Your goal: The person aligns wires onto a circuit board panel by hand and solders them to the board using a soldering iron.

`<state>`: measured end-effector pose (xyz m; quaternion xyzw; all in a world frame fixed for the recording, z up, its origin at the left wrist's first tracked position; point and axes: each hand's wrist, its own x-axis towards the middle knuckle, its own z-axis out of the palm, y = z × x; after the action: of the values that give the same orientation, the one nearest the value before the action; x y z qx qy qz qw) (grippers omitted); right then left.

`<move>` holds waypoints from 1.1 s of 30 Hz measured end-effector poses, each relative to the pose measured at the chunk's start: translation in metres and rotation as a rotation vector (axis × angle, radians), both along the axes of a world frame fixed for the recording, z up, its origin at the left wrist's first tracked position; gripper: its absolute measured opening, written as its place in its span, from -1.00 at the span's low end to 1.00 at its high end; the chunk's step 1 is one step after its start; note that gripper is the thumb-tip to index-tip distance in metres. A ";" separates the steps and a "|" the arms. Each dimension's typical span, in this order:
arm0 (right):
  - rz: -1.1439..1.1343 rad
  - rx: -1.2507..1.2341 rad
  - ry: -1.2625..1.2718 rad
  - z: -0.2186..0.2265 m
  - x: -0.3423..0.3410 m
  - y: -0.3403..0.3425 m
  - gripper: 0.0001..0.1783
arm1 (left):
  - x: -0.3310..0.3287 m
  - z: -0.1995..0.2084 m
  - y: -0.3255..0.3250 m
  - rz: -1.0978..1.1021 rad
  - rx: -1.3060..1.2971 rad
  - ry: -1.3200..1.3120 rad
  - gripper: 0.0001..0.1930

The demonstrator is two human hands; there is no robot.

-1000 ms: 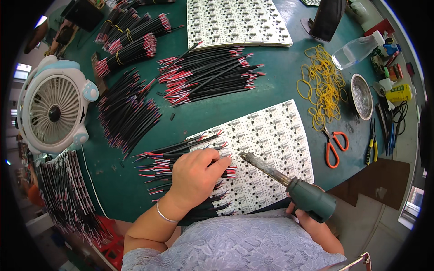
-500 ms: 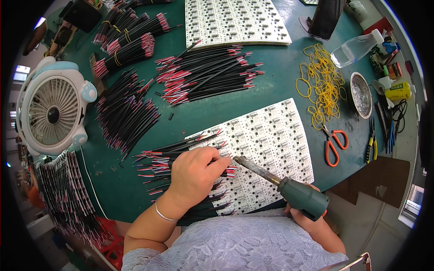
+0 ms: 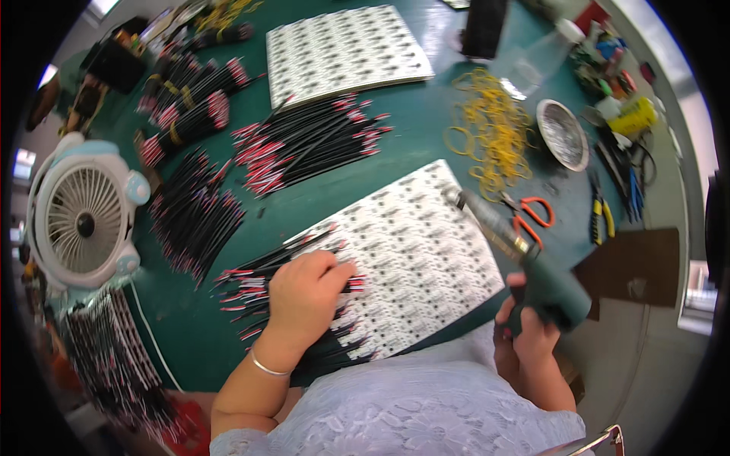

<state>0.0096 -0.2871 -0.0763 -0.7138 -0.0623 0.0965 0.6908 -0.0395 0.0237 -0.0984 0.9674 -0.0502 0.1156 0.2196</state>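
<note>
The right hand [image 3: 536,342] grips a hefty-looking soldering gun [image 3: 559,292], wisely by its handle; the left hand's [image 3: 306,296] grip I can't tell.

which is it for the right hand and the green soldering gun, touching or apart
Touching: the head view shows the right hand closed around the handle of the green soldering gun.

1. A dark green, pistol-shaped tool [image 3: 559,292] pairs smooth plastic with a dull, rough-looking metal barrel [image 3: 492,222].
2. A white, flat circuit-board sheet [image 3: 414,266] presents a smooth face.
3. Slim black wires [image 3: 251,280] wear plastic sleeves.
4. A round grey metal bowl [image 3: 563,135] looks scuffed.
5. A clear plastic bottle [image 3: 532,70] shines, glossy.
6. Pale lilac lace cloth [image 3: 426,403] shows a textured surface.
</note>
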 end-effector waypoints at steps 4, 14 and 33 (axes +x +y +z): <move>-0.296 0.007 -0.311 0.014 0.031 -0.018 -0.51 | -0.006 0.003 -0.002 0.017 -0.041 0.012 -0.65; -0.545 -0.201 -0.450 -0.005 0.107 -0.053 -0.72 | -0.012 0.038 -0.007 0.044 -0.010 -0.247 -0.60; 0.495 -0.099 0.111 -0.028 -0.037 -0.023 -0.50 | -0.026 0.010 -0.027 0.033 0.057 -0.127 -0.76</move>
<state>-0.0276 -0.3101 -0.1039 -0.7035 -0.1923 0.3045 0.6127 -0.0653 -0.0036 -0.0883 0.9647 -0.0515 0.1786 0.1866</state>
